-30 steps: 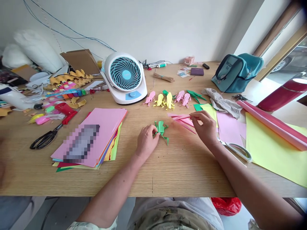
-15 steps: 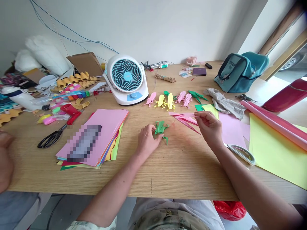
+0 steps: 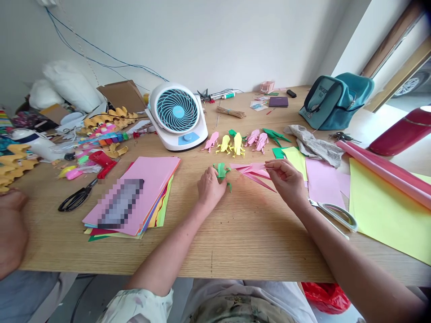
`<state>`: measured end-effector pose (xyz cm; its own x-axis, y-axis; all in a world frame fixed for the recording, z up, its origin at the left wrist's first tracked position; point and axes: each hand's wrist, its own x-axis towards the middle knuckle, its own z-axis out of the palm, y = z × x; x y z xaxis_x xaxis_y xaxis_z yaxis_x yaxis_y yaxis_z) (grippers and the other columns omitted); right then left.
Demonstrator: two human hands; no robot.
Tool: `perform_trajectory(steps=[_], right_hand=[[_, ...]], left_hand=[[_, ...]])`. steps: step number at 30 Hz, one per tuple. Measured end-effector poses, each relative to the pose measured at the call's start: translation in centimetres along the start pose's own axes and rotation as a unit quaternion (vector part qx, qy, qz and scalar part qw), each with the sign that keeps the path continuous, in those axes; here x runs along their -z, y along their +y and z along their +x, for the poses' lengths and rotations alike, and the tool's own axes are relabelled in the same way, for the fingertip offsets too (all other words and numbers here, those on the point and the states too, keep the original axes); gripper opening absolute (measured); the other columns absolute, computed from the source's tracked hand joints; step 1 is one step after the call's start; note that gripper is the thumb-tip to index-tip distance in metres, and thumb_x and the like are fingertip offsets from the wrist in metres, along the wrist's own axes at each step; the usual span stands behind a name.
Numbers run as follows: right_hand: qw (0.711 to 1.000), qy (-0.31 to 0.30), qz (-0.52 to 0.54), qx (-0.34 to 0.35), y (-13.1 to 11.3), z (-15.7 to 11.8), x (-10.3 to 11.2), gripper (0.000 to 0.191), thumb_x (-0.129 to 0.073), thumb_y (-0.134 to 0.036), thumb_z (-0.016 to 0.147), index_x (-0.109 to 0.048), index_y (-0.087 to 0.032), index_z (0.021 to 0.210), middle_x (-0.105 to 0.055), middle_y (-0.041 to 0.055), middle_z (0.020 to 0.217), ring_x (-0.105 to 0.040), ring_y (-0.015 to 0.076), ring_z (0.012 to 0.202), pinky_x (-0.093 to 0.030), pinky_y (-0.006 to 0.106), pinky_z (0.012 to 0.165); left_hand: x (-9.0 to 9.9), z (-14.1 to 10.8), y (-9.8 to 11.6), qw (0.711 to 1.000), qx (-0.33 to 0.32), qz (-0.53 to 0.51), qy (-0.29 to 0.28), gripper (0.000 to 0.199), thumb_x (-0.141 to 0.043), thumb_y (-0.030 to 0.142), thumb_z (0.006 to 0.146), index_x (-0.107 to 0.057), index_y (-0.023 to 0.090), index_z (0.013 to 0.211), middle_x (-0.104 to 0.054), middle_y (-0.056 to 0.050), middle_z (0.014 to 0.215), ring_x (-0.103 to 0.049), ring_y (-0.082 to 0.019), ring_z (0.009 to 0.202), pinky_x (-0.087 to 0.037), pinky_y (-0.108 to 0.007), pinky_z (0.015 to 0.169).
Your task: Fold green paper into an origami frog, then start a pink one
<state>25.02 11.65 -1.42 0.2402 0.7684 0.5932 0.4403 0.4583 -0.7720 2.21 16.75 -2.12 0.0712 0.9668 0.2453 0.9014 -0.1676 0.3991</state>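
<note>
My left hand [image 3: 211, 188] is closed round the near side of a green folded paper frog [image 3: 221, 170] at the middle of the table. To its right, my right hand [image 3: 286, 179] pinches the right end of a pink folded paper piece [image 3: 252, 170] with long pointed strips spreading left. Behind both hands is a row of folded figures: a pink one [image 3: 212, 141], yellow ones [image 3: 237, 144], more pink ones [image 3: 261, 141] and a green pointed piece [image 3: 275, 135].
A fan [image 3: 178, 116] stands behind a stack of coloured paper [image 3: 151, 179]. Black scissors [image 3: 76, 197] lie left, white-handled scissors [image 3: 336, 215] right. Another person's hand [image 3: 11, 233] rests at the left edge. A cloth [image 3: 316, 146], yellow sheet [image 3: 387, 211] and red bottle [image 3: 400, 132] are right.
My left hand has shifted slightly up over the frog, covering more of it. My right hand and the pink piece have moved a little left. The view has shifted slightly.
</note>
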Motion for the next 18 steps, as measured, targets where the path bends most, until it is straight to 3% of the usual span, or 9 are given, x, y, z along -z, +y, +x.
perform_trajectory(steps=[3,7,9,11,13,16,18], right_hand=[[1.000,0.000,0.011,-0.010,-0.4,0.0,0.0,0.012,-0.065,-0.032,0.089,-0.071,-0.023,0.091,-0.069,0.0076,0.101,-0.066,0.0207,0.099,-0.055,0.038,0.087],[0.998,0.005,0.043,-0.043,-1.0,0.1,0.2,0.015,-0.065,-0.035,0.089,-0.071,-0.022,0.094,-0.069,0.0070,0.100,-0.065,0.0204,0.095,-0.053,0.039,0.088],[0.996,0.013,0.068,-0.060,-1.2,0.1,0.3,0.016,-0.066,-0.036,0.089,-0.072,-0.022,0.095,-0.069,0.0065,0.100,-0.066,0.0205,0.095,-0.053,0.040,0.089],[0.993,0.024,0.094,-0.073,-1.4,0.0,0.2,0.016,-0.067,-0.036,0.088,-0.072,-0.023,0.096,-0.069,0.0062,0.101,-0.066,0.0206,0.096,-0.053,0.040,0.091],[0.990,0.035,0.115,-0.074,-1.9,-0.2,-0.2,0.015,-0.068,-0.036,0.088,-0.072,-0.024,0.097,-0.069,0.0062,0.103,-0.065,0.0208,0.098,-0.053,0.040,0.092],[0.991,0.031,0.121,-0.041,-2.8,-0.9,-1.0,0.012,-0.065,-0.032,0.091,-0.072,-0.025,0.099,-0.068,0.0063,0.106,-0.064,0.0210,0.105,-0.053,0.039,0.093],[0.993,0.001,0.114,-0.011,-3.5,-1.5,-1.7,0.011,-0.062,-0.028,0.093,-0.071,-0.026,0.100,-0.068,0.0064,0.107,-0.063,0.0205,0.108,-0.053,0.039,0.095]], left_hand=[[-0.2,0.8,0.2,1.000,0.027,0.015,0.006,0.036,-0.070,0.047,0.082,-0.049,0.021,0.096,-0.069,-0.008,0.094,-0.066,-0.029,0.094,-0.043,-0.035,0.074],[0.6,1.1,-1.0,0.998,0.003,0.023,0.053,0.038,-0.066,0.056,0.083,-0.050,0.022,0.089,-0.068,-0.010,0.091,-0.064,-0.032,0.093,-0.044,-0.040,0.078],[1.4,1.2,-1.8,0.993,-0.023,-0.036,0.110,0.027,-0.062,0.046,0.088,-0.049,0.022,0.087,-0.066,-0.010,0.095,-0.062,-0.030,0.098,-0.044,-0.040,0.083],[2.1,1.2,-2.2,0.974,-0.039,-0.175,0.136,0.020,-0.057,0.039,0.092,-0.048,0.022,0.086,-0.066,-0.008,0.094,-0.062,-0.025,0.095,-0.045,-0.038,0.086],[2.4,0.9,-1.8,0.928,-0.031,-0.362,0.085,0.024,-0.057,0.044,0.092,-0.050,0.021,0.090,-0.066,-0.007,0.091,-0.064,-0.020,0.088,-0.048,-0.034,0.082],[2.1,-0.1,-0.3,0.799,-0.018,-0.593,-0.099,0.044,-0.060,0.058,0.088,-0.056,0.020,0.110,-0.069,-0.009,0.107,-0.067,-0.021,0.098,-0.051,-0.032,0.080],[1.8,-1.0,0.7,0.707,-0.020,-0.683,-0.180,0.053,-0.062,0.063,0.085,-0.057,0.022,0.118,-0.066,-0.010,0.123,-0.064,-0.022,0.109,-0.053,-0.033,0.084]])
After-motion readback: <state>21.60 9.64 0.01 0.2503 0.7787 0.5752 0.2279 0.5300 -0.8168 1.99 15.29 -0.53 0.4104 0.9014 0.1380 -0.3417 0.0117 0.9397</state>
